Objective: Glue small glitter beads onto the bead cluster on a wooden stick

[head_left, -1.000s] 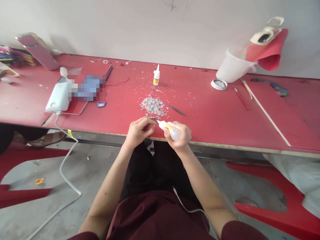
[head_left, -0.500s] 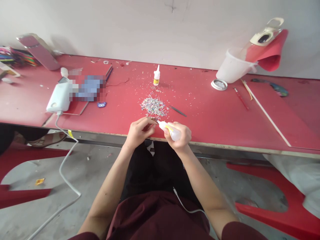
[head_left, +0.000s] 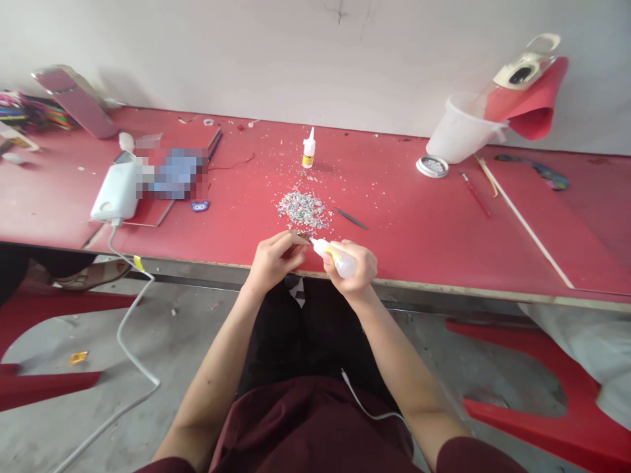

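My right hand point(head_left: 355, 266) is closed round a white glue bottle point(head_left: 340, 259) with a yellow label, tilted so its nozzle points left. The nozzle tip meets or nearly meets a small brown piece point(head_left: 302, 235) that my left hand point(head_left: 276, 259) pinches between thumb and fingers. Most of that piece is hidden by the fingers, so its kind is unclear. Just beyond my hands lies a heap of tiny multicoloured chips point(head_left: 304, 210). Beside the heap, on its right, rests a thin dark tool point(head_left: 351, 219), perhaps tweezers. Farther back stands a second small glue bottle point(head_left: 308, 150), upright.
On the left of the red table point(head_left: 236, 217) are a white power bank point(head_left: 116, 192) with a cable, a purple trinket point(head_left: 200, 206) and a pink box point(head_left: 76, 102). At right stand a translucent bucket point(head_left: 461, 128), a round lid point(head_left: 432, 166), a red pen point(head_left: 476, 195) and a board point(head_left: 557, 230).
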Tool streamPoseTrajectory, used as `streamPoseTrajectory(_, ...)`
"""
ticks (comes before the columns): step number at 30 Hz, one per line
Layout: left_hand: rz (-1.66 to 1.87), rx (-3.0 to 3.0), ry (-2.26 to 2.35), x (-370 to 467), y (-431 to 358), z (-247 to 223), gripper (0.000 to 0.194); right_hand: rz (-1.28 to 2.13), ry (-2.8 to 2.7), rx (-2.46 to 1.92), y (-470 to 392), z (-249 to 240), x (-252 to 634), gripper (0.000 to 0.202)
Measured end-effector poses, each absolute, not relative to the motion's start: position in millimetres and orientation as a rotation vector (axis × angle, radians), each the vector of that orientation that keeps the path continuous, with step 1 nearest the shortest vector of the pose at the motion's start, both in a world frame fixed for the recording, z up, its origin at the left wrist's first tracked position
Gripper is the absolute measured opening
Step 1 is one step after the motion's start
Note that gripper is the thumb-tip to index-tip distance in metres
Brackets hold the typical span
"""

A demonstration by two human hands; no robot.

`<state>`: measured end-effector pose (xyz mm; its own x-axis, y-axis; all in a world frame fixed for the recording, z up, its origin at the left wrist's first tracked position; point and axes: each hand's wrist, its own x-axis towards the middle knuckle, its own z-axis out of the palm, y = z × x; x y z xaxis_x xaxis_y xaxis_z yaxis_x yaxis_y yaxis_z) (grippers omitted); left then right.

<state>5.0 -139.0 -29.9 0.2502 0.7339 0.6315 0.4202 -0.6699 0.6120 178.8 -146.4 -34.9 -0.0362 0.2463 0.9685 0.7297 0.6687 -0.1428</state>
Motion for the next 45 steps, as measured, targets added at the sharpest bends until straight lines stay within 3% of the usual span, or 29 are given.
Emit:
streamPoseTrajectory(25, 1.370, 2.207, 1.031, 5.4, -140.3, -29.1, 0.010, -0.449, -1.550, -0.840, -145.5, -41.6, 181.1, 0.018)
streamPoseTrajectory(36, 1.283, 1.758, 0.992, 2.8, -138.4, -20.8, 0.008, -0.033, -1.154, -0.876, -138.9, -34.7, 184.5, 0.018)
streamPoseTrajectory(41, 1.255, 1.614, 0.934, 1.0, -135.6, -20.5, 0.012, 0.213, -1.166, -0.925, -137.0, -44.3, 186.7, 0.028)
streamPoseTrajectory(45, 1.242, 1.483, 0.903, -0.9, -133.5, -20.0, 0.014, 0.207, -1.383, -1.004, -136.2, -46.7, 193.8, 0.035)
